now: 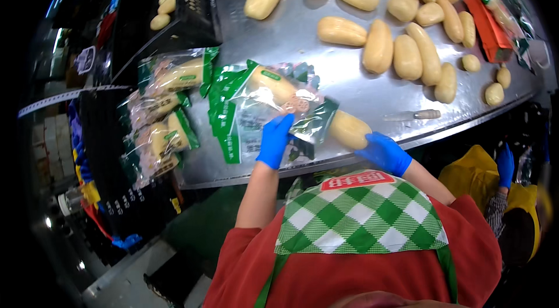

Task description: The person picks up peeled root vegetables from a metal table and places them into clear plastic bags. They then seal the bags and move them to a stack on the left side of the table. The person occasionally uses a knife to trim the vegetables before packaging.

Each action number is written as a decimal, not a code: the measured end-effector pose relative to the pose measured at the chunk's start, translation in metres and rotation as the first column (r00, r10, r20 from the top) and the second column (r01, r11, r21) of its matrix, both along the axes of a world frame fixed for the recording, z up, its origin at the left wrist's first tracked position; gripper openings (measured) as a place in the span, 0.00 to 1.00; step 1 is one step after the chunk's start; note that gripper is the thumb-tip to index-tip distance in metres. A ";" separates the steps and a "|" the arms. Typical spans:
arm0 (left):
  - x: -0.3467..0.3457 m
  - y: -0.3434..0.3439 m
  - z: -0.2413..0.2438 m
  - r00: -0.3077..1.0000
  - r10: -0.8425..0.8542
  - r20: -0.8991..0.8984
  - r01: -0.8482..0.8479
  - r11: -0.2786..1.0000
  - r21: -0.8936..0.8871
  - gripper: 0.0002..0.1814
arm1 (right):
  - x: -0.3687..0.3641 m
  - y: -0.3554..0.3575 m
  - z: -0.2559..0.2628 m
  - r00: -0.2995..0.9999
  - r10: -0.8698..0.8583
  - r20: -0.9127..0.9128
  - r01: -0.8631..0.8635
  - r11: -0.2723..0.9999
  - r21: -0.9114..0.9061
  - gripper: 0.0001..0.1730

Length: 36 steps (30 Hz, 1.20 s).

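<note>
In the head view, my left hand (276, 140), in a blue glove, grips a clear and green printed plastic bag (249, 107) near its mouth. One peeled lotus root section (274, 86) shows inside the bag. My right hand (386, 153), also gloved in blue, holds the end of another lotus root section (349, 130), whose far end meets the bag's dark green opening. How far it reaches inside is hard to tell. Beneath the held bag lies a fanned stack of flat green-edged bags (225, 122) on the steel table (279, 37).
Loose peeled lotus root sections (379, 48) cover the back and right. A small knife (412, 115) lies near the front edge. Filled bags (181, 76) sit at left, by a black crate (192, 11). An orange box (489, 28) stands right; a co-worker's gloved hand (505, 166) shows beyond.
</note>
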<state>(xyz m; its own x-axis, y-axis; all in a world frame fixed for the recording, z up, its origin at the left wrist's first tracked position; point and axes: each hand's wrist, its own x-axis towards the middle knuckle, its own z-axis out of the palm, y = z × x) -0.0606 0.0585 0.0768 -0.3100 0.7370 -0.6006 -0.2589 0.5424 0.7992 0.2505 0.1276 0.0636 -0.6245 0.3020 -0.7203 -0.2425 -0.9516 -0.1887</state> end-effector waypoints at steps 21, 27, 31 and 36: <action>0.022 -0.010 0.015 0.991 -0.077 0.108 0.076 0.997 0.012 0.14 | -0.104 0.029 -0.006 0.912 0.267 0.311 -0.408 0.521 0.750 0.36; 0.008 -0.020 0.003 0.972 -0.129 0.195 0.137 0.990 -0.029 0.14 | -0.165 0.018 -0.058 0.954 0.106 0.279 -0.293 0.157 0.943 0.24; 0.013 -0.039 -0.018 0.960 0.043 0.278 -0.018 0.996 -0.091 0.15 | -0.167 0.014 -0.067 0.885 0.018 0.465 -0.455 -0.181 0.872 0.10; 0.018 -0.043 -0.035 0.956 0.035 0.290 -0.012 0.997 -0.079 0.15 | -0.176 0.022 -0.121 0.837 0.315 0.448 -0.536 0.300 0.789 0.11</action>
<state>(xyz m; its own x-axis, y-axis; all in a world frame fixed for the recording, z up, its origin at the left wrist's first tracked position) -0.0427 0.0157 0.0415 -0.1301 0.6806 -0.7210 -0.4876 0.5892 0.6442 0.0744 0.1495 -0.0577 -0.7664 0.5427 -0.3438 0.2854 -0.1918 -0.9390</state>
